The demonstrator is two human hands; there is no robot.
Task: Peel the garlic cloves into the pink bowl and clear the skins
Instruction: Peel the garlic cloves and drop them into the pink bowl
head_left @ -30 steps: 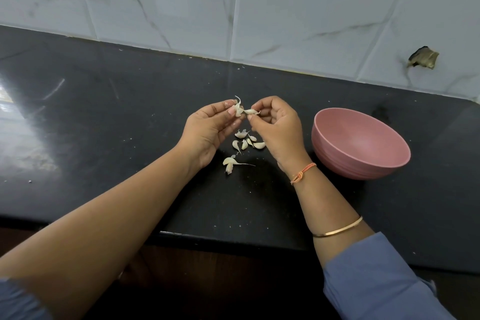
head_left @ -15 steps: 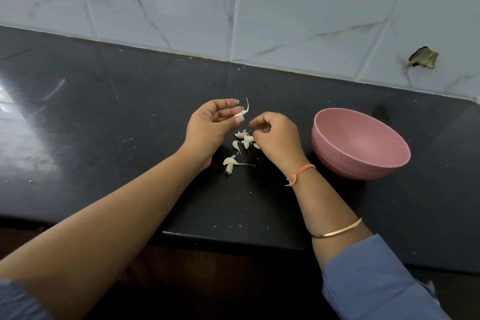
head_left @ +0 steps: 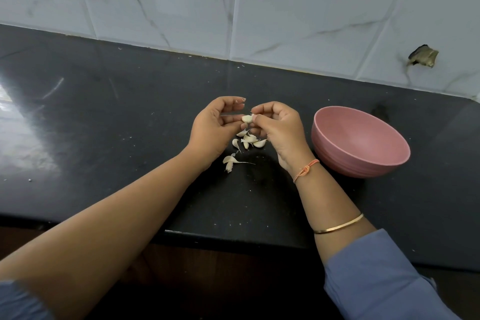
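The garlic clove (head_left: 246, 119) is pinched between both hands just above the pile of cloves (head_left: 250, 139) on the table (head_left: 117, 125). Half a second ago the right hand (head_left: 281, 130) had dipped to that pile, so a fresh peel is probably starting (the pink bowl (head_left: 345, 161) beside it looks empty). The left hand (head_left: 214, 128) faces it, fingers curled.

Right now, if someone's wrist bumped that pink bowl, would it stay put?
Probably not firmly. The pink bowl looks thin-walled and shows nothing inside, so it is likely light. The black counter is glossy, so it would probably slide. Its rounded sides narrow toward the base, so a push near the rim might rock it.
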